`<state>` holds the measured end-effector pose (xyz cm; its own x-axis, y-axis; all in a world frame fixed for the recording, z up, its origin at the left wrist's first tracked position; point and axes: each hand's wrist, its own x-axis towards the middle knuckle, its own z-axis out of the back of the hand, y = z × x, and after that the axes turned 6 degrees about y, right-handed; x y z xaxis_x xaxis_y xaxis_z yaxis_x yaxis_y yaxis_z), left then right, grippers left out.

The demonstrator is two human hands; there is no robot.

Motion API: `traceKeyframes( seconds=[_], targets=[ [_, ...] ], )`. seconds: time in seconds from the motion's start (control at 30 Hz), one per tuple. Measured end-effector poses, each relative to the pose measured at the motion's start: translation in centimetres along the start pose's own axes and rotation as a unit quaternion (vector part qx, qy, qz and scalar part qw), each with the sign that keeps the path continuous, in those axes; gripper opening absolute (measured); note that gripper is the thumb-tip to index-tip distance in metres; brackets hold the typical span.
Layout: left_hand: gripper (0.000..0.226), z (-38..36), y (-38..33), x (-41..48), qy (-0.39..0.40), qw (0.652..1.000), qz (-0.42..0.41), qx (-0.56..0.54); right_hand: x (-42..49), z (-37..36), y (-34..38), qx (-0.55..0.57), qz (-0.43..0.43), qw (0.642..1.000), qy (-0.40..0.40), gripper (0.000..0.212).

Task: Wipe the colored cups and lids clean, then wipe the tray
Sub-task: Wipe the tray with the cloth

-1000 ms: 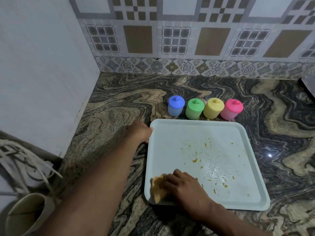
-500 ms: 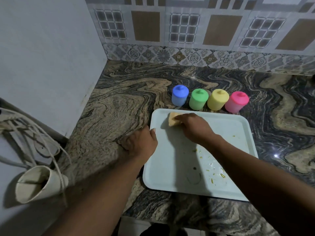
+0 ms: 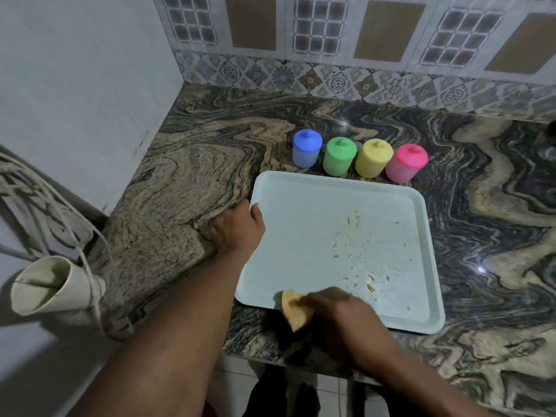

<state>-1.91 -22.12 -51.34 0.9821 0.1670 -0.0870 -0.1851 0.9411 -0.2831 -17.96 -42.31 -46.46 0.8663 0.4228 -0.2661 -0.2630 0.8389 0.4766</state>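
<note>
left hand (image 3: 237, 233) grips the pale rectangular plastic tray (image 3: 301, 251) at nine o'clock, steadying it; right hand (image 3: 346, 317) pinches a soft yellow-orange wipe (image 3: 293, 308) at six, below the yellow food specks (image 3: 361, 266).

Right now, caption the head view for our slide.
Right hand wipes soiled tray with sponge; left hand steadies its edge.

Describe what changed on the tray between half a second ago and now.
The right hand, holding the yellow cloth, swept from the far left corner of the tray back to its near edge. The left hand still holds the left rim. The blue cup, green cup, yellow cup and pink cup stay in their row; yellow stains remain on the right part.
</note>
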Motion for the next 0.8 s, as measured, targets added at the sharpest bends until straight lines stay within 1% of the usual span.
traceKeyframes(
  seconds=[0.03,0.07,0.1,0.17,0.2,0.27,0.37,0.43,0.5,0.57,0.6,0.67,0.73,0.8],
  targets=[
    [0.040,0.1,0.0,0.1,0.001,1.000,0.001,0.003,0.7,1.1,-0.6,0.044,-0.022,0.999,-0.014,0.046],
    [0.039,0.2,-0.1,0.1,0.002,1.000,0.002,0.002,1.7,2.3,-1.4,0.079,-0.043,0.995,-0.052,0.041],
    [0.038,0.3,-0.2,0.1,0.004,1.000,0.006,-0.004,3.3,3.7,-2.4,0.091,-0.060,0.989,-0.105,0.039],
    [0.036,0.3,-0.3,0.1,0.006,1.000,0.012,-0.012,7.0,6.6,-4.8,0.068,-0.083,0.975,-0.192,0.041],
    [0.036,0.3,-0.2,0.1,0.003,1.000,0.010,-0.010,9.1,7.7,-6.1,0.046,-0.097,0.972,-0.207,0.041],
    [0.037,0.2,-0.2,0.0,-0.004,1.000,0.010,-0.003,12.5,9.1,-8.0,-0.006,-0.120,0.975,-0.185,0.041],
    [0.038,0.3,-0.4,-0.2,-0.010,1.000,0.007,0.005,14.3,8.0,-8.9,-0.086,-0.120,0.983,-0.107,0.046],
    [0.039,0.4,-0.7,-0.3,-0.015,1.000,0.011,0.012,12.9,5.5,-8.4,-0.128,-0.120,0.978,-0.114,0.040],
    [0.040,0.5,-0.8,-0.5,-0.019,1.000,0.013,0.016,9.7,2.9,-7.1,-0.146,-0.104,0.976,-0.125,0.036],
    [0.040,0.6,-0.9,-0.6,-0.016,0.999,0.016,0.022,5.4,0.5,-5.7,-0.142,-0.071,0.979,-0.125,0.033],
    [0.040,0.6,-0.9,-0.5,-0.015,1.000,0.020,0.019,3.2,-0.4,-5.0,-0.129,-0.058,0.982,-0.122,0.036],
    [0.040,0.6,-0.8,-0.5,-0.012,1.000,0.025,0.010,-0.5,-1.6,-3.8,-0.101,-0.031,0.989,-0.101,0.049],
    [0.041,0.6,-0.8,-0.5,-0.012,0.999,0.028,0.018,-2.4,-1.7,-3.3,-0.093,-0.013,0.993,-0.066,0.057],
    [0.041,0.6,-0.9,-0.6,-0.008,0.999,0.026,0.021,-2.5,0.2,-3.7,-0.041,-0.023,0.997,-0.055,0.053]
  ],
)
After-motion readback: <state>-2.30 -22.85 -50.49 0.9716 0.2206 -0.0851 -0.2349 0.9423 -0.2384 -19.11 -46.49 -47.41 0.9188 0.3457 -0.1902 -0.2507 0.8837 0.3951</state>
